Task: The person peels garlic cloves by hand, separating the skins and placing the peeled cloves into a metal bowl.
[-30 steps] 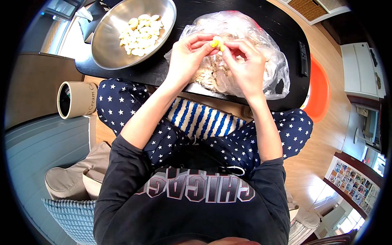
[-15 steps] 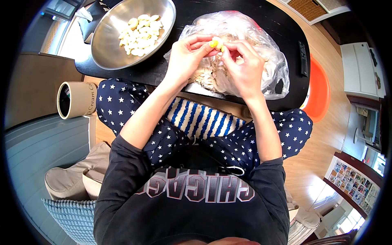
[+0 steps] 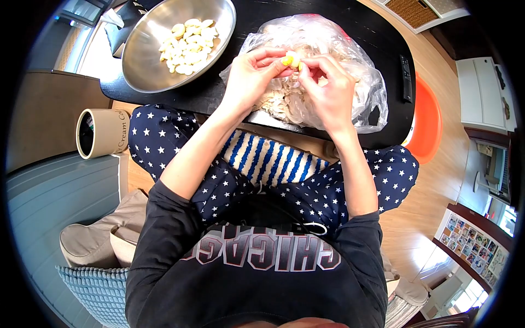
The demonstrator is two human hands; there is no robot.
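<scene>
Between my fingertips is a small pale clove (image 3: pixel 293 58), which looks like garlic. My left hand (image 3: pixel 253 74) pinches its left side, and my right hand (image 3: pixel 328 82) pinches it from the right; both thumbnails look bright yellow. Under the hands lies a clear plastic bag (image 3: pixel 369 90) full of pale, papery skins and pieces, open toward me. A wide steel bowl (image 3: pixel 143 63) at the upper left holds several peeled pale cloves (image 3: pixel 188 46), apart from both hands.
The black table (image 3: pixel 249 22) carries a dark remote control (image 3: pixel 406 79) near its right edge. An orange round object (image 3: pixel 427 120) stands beyond that edge. A cream bin (image 3: pixel 112 133) is at the left, and a striped cloth (image 3: pixel 273 158) lies between my legs.
The clove between my fingers has turned slightly and shows more of its pale surface. My right fingers have shifted a little; the bowl and bag have stayed in place.
</scene>
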